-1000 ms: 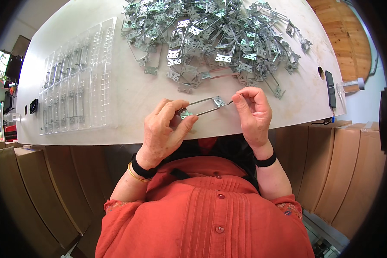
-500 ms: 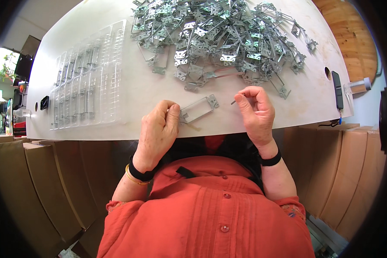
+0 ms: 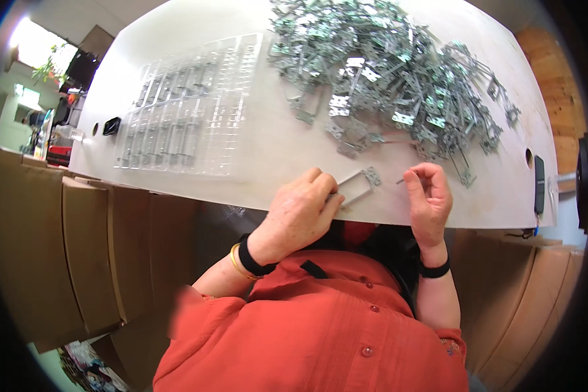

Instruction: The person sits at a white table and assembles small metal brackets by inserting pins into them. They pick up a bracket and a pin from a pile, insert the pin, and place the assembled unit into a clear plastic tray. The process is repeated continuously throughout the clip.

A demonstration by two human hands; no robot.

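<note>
My left hand [image 3: 300, 212] is at the table's front edge, fingers and thumb closed on the near end of a metal bracket frame [image 3: 372, 176]. Two thin parallel bars run from that end to a small plate with holes at the far right; my fingers hide the near plate. To its right, my right hand [image 3: 430, 199] pinches a short, thin, dark metal pin [image 3: 400, 181] between thumb and fingers. The pin points left toward the bracket's far plate, with a gap between them. Beyond both hands lies a big tangled pile of metal brackets [image 3: 398, 85].
On the left of the white table [image 3: 287, 150] sits a clear plastic tray [image 3: 238, 111], two rows of its compartments holding brackets [image 3: 157, 144]. A small black device [image 3: 112, 126] lies by the left edge, a dark flat bar [image 3: 539, 185] by the right. Cardboard boxes [image 3: 91, 255] flank me.
The view has turned left, so everything sits further right and lower. My left hand has rolled over the bracket's near end, covering it more. Each hand keeps its hold.
</note>
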